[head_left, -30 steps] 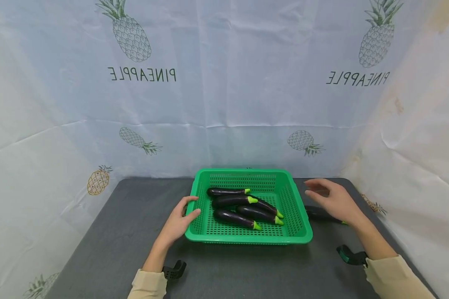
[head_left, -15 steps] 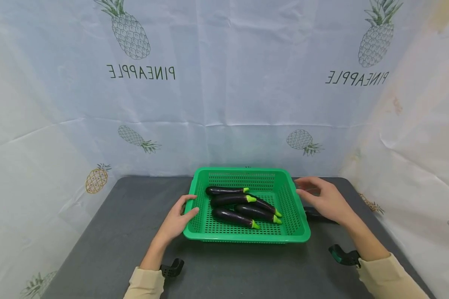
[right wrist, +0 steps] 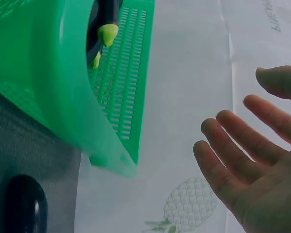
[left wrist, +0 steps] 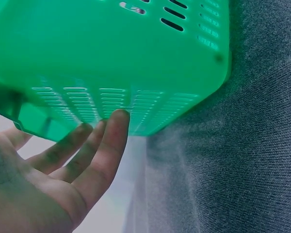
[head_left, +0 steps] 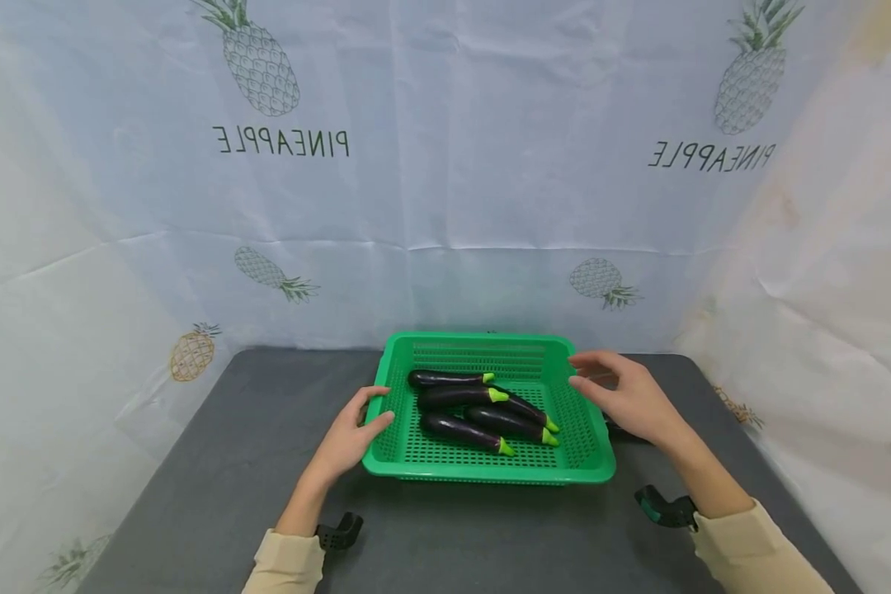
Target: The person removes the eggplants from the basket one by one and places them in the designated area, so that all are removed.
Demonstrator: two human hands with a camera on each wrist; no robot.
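Note:
A green plastic basket (head_left: 490, 474) with slotted walls holds several dark eggplants (head_left: 460, 433) with green stem ends. At its left side my left hand (head_left: 349, 433) holds the rim; the left wrist view shows straight fingers (left wrist: 106, 150) against the outer wall, the thumb's grip mostly hidden. My right hand (head_left: 631, 400) hovers by the right rim, thumb and fingers apart, with nothing between them. In the right wrist view a gap shows between that hand (right wrist: 257, 160) and the basket (right wrist: 53, 73). Another eggplant (head_left: 625, 432) lies outside, right of the basket, partly hidden by my right hand and forearm.
The basket stands on a dark grey table (head_left: 483, 544). White sheeting with pineapple prints (head_left: 490, 206) hangs behind the table and along both sides. A black wrist mount sits on each forearm, left (head_left: 339, 532) and right (head_left: 664, 507).
My right hand has moved left, from over the loose eggplant to the basket's right rim. The left hand has kept its place on the basket, and the eggplants lie as before.

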